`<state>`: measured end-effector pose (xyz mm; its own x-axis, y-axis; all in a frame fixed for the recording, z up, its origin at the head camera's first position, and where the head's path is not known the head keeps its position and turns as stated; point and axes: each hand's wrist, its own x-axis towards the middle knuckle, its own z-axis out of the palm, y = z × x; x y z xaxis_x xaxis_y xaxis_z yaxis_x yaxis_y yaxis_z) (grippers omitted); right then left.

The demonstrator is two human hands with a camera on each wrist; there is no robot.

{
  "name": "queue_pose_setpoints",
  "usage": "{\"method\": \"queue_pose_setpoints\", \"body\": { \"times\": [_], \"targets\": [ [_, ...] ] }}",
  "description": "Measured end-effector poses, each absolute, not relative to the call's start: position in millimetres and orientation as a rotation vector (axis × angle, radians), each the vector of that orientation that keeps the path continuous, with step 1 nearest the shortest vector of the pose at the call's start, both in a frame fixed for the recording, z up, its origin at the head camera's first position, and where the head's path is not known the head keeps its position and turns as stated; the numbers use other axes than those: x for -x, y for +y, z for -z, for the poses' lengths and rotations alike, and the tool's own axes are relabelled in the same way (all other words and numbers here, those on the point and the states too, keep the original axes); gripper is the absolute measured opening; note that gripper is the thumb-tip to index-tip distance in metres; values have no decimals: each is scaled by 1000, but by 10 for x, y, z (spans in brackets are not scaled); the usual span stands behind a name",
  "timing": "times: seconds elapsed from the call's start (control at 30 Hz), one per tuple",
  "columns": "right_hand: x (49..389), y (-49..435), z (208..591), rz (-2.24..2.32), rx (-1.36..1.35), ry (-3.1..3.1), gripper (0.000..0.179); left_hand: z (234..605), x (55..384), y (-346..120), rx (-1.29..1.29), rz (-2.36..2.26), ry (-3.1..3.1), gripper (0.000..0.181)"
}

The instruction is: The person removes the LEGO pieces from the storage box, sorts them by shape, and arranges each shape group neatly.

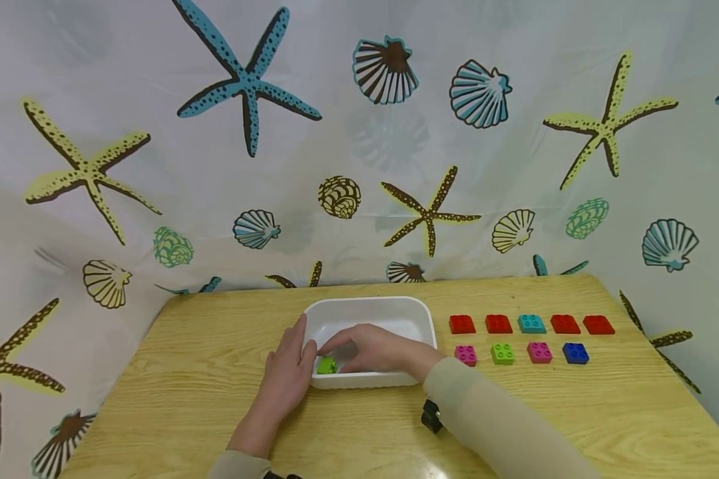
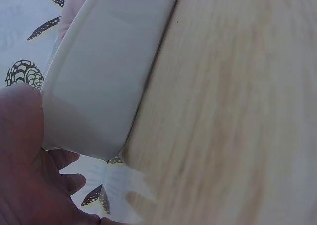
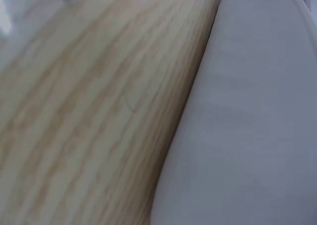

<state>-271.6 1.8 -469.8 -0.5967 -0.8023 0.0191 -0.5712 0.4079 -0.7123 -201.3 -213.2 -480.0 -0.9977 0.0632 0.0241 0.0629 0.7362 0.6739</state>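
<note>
A white rectangular container (image 1: 371, 379) stands on the table, with a lime-green toy building brick (image 1: 326, 365) inside at its near left corner. My left hand (image 1: 289, 366) holds the container's left end, fingers along the outer wall and thumb over the rim. In the left wrist view, the thumb lies at the rim and the fingers show beyond the end wall. My right hand (image 1: 368, 347) reaches inside the container; its index finger and thumb stand apart on either side of the brick. The right wrist view shows only the container's outer wall (image 3: 247, 116) and the table; the hand is hidden there.
Right of the container, toy bricks lie in two rows: several red bricks (image 1: 498, 324) and a light-blue one (image 1: 532, 324) behind; pink (image 1: 539, 352), lime-green (image 1: 502, 354) and blue (image 1: 576, 353) ones in front. A sea-patterned cloth (image 1: 347, 146) hangs behind the wooden table (image 1: 204, 359).
</note>
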Motion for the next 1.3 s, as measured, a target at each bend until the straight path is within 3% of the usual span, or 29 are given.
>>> {"method": "queue_pose_setpoints", "body": {
  "times": [0.37,0.77,1.3],
  "targets": [
    [2725,-15,4723,974,1173,2375,40,4789,2012,-2128,-116,-1133,2936,66],
    [2715,-1,4726,1038,1087,2399,18,4793,2011,-2124,-119,-1158,2936,65],
    [2720,91,4679,1037,924,2551,21,4817,2020,-2135,-129,-1166,2938,65]
  ]
}}
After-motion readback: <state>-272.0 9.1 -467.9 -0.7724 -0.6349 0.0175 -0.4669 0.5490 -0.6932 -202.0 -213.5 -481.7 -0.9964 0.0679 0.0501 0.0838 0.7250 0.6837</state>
